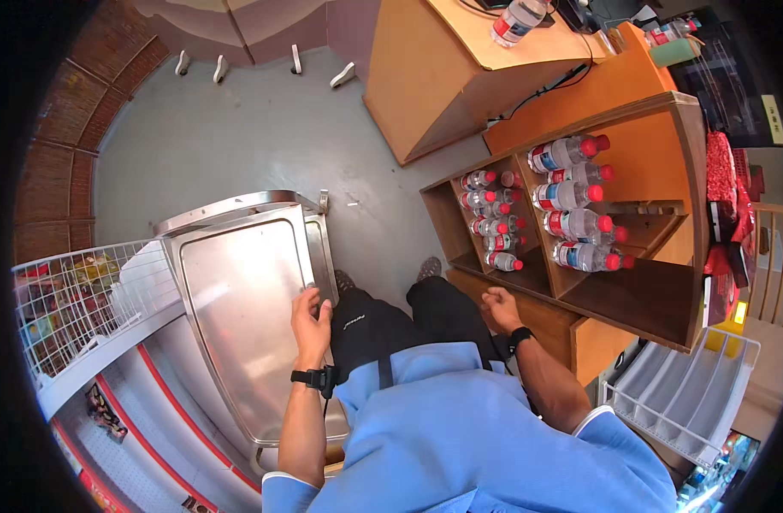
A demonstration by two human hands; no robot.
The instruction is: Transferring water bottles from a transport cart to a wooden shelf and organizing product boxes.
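Observation:
My left hand [311,326] hangs beside the right edge of a stainless steel trolley [244,308], thumb apart from loosely bent fingers. Nothing shows in it; whether it touches the trolley's rim I cannot tell. The top tray is bare and shiny, with a curved metal handle [237,208] at its far end. On the other side, my right hand [501,310] is held loosely curled and appears empty, nearest to a brown wooden shelf unit [612,301]. Two compartments of that unit hold rows of clear plastic water bottles [574,195] with red caps.
White shelves with red edging [167,397] and a wire basket of packets [83,288] flank the trolley at left. A wooden desk [423,83] bears another bottle [518,22]. A white wire rack [680,391] stands at right. Grey floor [237,141] lies ahead.

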